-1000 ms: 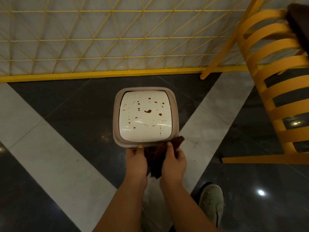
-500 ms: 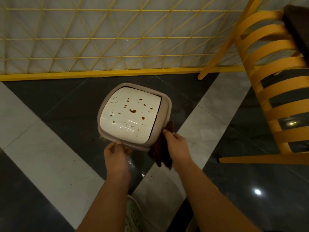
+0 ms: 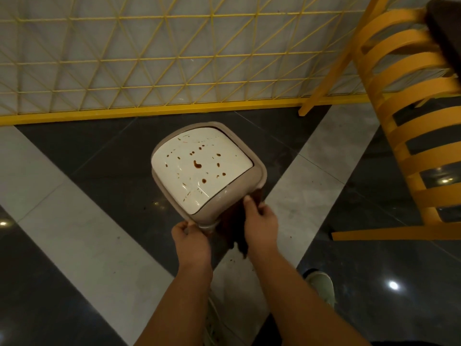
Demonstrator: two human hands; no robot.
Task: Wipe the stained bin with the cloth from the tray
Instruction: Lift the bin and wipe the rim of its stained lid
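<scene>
A dark and pale polished tile floor (image 3: 82, 245) runs to a yellow wire lattice fence (image 3: 149, 58). The beige square plastic bin (image 3: 207, 171), white lid spotted brown, sits tilted between both hands. The left hand (image 3: 190, 239) pinches its near corner; the right hand (image 3: 260, 224) clamps the dark brown cloth (image 3: 237, 233) against the rim. Thus tipped, the bin may slip.

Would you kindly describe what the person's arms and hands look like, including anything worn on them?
Both forearms are bare as far as the bottom edge of the picture, with no sleeve in view. The left hand and the right hand wear no gloves, and no watch, bracelet or ring shows on either. No markings are visible on them.
</scene>
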